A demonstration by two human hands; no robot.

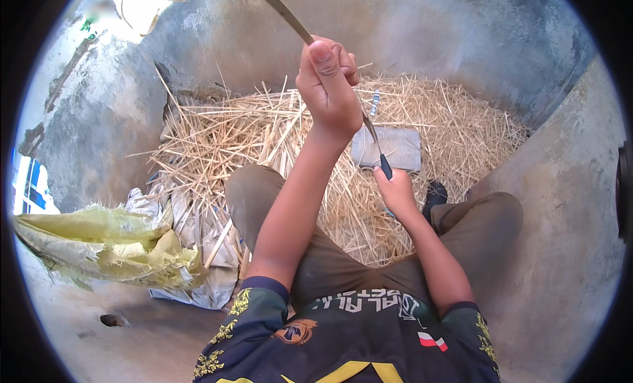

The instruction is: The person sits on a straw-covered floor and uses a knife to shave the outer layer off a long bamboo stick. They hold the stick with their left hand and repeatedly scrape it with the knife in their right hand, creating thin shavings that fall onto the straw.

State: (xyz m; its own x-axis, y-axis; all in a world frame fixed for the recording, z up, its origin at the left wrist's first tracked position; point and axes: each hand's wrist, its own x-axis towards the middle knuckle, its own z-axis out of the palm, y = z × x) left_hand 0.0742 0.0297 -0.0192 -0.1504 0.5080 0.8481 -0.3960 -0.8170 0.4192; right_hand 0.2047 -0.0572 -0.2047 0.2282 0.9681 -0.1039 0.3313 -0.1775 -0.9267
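Raised in front of me, my left hand (331,86) is closed round a long, flat, brownish strip (283,12), likely bamboo, which slants up past the top edge. Lower and to the right, my right hand (397,190) grips a knife (386,166) by its dark handle. The narrow blade points up and away, toward my left wrist, which hides its tip. Whether blade and strip touch is hidden. Beneath the knife, a flat grey block (405,149) lies on a heap of thin, pale split strips (461,113).
Pale strips and shavings spread before my bent legs. A torn yellowish sack (99,241) lies at the left beside crumpled grey-white sheeting (217,281). Stained concrete walls (428,27) rise at the back and right. A small blue-and-white item (374,103) rests on the heap.
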